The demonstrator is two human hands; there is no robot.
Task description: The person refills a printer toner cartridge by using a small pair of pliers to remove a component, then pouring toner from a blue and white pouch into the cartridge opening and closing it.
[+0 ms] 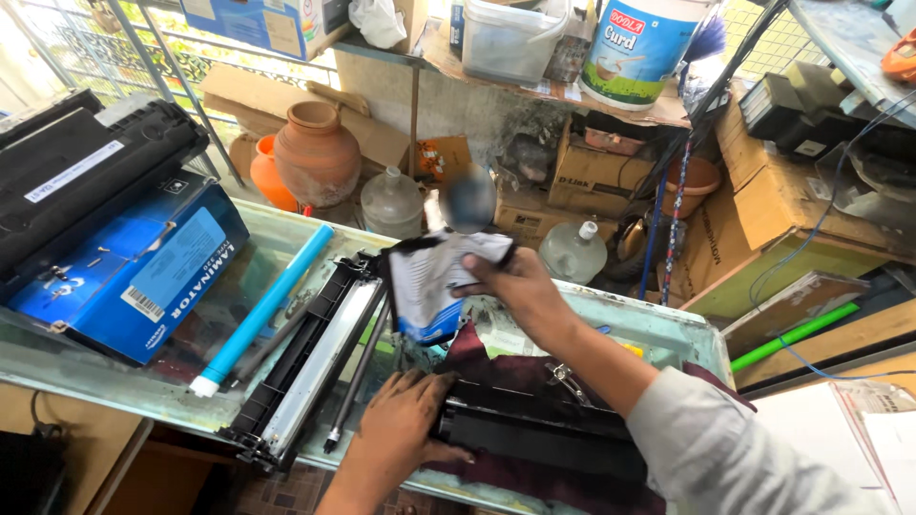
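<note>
The crumpled white-and-blue plastic pouch (434, 286) hangs tilted above the glass tabletop (658, 329), pinched in the right hand (520, 286). At six o'clock, the left hand (401, 434) presses flat, fingers spread, on the black toner cartridge (544, 434). Open room lies at three o'clock; a light-blue drum roller (262, 310) lies at nine.

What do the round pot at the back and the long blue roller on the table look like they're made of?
Pot: apparently unglazed terracotta, judging by its matte reddish-brown, slightly dusty surface.
Blue roller: a smooth, evenly glossy cylinder with a white end cap; probably coated metal, though plastic can't be ruled out.
</note>
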